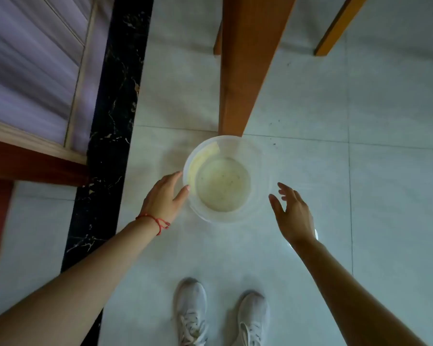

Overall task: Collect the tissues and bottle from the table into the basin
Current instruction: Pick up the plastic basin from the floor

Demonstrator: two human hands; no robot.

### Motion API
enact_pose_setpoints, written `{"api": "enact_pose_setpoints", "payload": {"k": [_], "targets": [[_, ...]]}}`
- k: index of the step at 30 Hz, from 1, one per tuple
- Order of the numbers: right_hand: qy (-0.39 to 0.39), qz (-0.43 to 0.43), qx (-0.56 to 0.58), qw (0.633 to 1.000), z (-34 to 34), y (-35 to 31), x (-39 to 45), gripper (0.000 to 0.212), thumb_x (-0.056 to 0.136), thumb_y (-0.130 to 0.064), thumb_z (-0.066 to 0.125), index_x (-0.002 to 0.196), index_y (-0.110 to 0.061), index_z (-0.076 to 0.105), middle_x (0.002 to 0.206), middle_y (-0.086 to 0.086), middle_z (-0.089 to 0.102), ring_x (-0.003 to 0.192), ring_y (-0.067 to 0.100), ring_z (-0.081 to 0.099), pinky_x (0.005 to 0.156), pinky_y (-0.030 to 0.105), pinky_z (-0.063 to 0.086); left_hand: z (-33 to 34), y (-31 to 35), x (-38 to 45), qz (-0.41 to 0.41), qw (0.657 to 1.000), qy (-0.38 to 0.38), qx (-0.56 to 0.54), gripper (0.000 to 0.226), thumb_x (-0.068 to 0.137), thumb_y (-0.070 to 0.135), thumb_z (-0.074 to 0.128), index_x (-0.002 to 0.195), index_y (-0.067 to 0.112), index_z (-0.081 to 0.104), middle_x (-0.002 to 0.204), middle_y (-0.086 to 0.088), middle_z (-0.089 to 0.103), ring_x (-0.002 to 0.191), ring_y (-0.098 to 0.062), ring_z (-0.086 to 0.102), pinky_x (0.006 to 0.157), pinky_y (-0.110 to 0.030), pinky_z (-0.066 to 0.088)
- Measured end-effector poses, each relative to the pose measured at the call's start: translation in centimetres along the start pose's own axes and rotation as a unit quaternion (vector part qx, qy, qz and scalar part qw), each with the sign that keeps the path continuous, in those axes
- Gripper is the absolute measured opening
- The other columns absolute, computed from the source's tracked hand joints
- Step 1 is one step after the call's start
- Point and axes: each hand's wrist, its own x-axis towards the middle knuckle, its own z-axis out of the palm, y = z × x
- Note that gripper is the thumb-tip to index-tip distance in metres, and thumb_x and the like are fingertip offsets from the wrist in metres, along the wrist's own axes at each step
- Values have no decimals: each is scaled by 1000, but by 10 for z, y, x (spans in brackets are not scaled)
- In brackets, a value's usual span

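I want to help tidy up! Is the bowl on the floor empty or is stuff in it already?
Empty. The basin stands upright on the floor, its pale bottom bare; no tissues or bottle inside.

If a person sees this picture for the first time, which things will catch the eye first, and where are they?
First comes the translucent basin, which stands on the pale tiled floor at the foot of a wooden table leg. The left hand touches its left rim, while the right hand is open beside it, apart. Below, near the bottom edge, are two white sneakers.
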Motion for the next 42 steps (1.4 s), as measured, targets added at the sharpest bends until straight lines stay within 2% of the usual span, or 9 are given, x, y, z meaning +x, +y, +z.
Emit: {"api": "enact_pose_setpoints", "payload": {"k": [6,12,18,22,26,30,34,38,42], "targets": [[46,43,29,998,36,10,34,49,93,-44,40,135,-20,38,132,6,54,115,27,55,90,43,44,36,-25,30,-43,994,65,-76,50,92,30,42,136,6,34,142,-16,43,132,-28,40,110,-39,32],[48,49,81,994,63,21,49,47,94,-41,40,134,-17,39,124,12,59,107,33,57,88,43,47,59,-28,52,-67,984,107,-126,45,92,28,43,130,2,41,131,-19,53,122,-31,50,101,-32,36],[61,49,107,991,61,22,59,37,95,-28,44,127,-10,48,102,16,67,97,31,59,76,29,39,65,-28,61,-66,983,137,-101,57,74,42,34,102,-1,59,100,-24,66,96,-37,59,78,-34,42],[64,30,89,994,60,24,58,35,95,-24,44,126,-8,49,93,15,68,87,26,57,70,24,34,61,-31,62,-87,987,124,-53,48,73,41,29,72,-1,51,77,-30,57,72,-35,46,62,-32,28],[69,15,85,994,55,24,43,35,96,-24,42,125,-6,50,88,16,66,82,25,54,72,26,34,55,-30,44,-82,986,132,-61,47,74,38,28,71,-3,51,68,-21,48,69,-30,41,61,-31,26],[68,-2,88,994,40,16,17,35,96,-25,43,124,-6,51,84,15,66,79,23,54,71,25,34,42,-28,13,-77,983,145,-84,55,76,38,30,79,-8,58,67,-17,50,69,-29,43,61,-29,26],[66,-4,108,992,17,-2,-19,35,95,-24,44,124,-6,52,80,16,65,79,23,54,72,26,36,20,-20,-21,-81,980,149,-109,46,78,38,35,65,-3,52,61,-19,47,64,-28,42,60,-31,28],[72,17,139,988,-12,-26,-57,34,95,-24,45,124,-7,53,74,12,62,76,23,55,73,29,39,-11,-5,-54,-80,976,155,-131,53,77,44,36,59,-5,47,57,-19,42,60,-25,39,56,-32,31],[76,34,161,983,-44,-53,-99,35,94,-30,45,122,-11,55,72,5,59,68,15,54,61,25,40,-52,20,-91,-85,970,162,-158,48,74,48,40,65,3,57,61,-14,50,64,-25,48,64,-34,39]]}}
